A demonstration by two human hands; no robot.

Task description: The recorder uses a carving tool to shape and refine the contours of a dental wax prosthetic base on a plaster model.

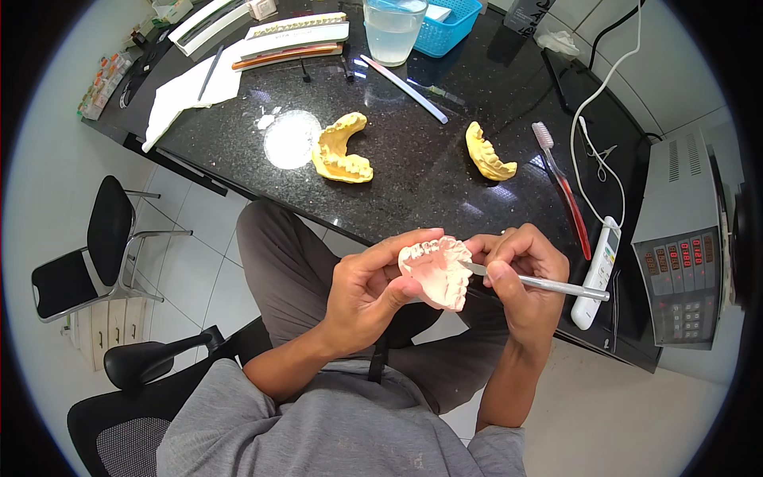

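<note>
Over my lap, just off the counter's near edge, my left hand grips a pale pink dental cast by its left side, with the row of teeth showing along its rim. My right hand pinches a slim silver scalpel like a pen. Its blade reaches the teeth on the cast's right side and seems to touch them. On the dark counter beyond lie two yellow dental casts: a horseshoe-shaped one ahead of my left hand and a smaller curved piece to the right.
A red toothbrush and a white handheld device with a cable lie right, beside a grey control unit. Farther back stand a cup of cloudy water, a blue basket and a tooth shade guide. White tissue lies left.
</note>
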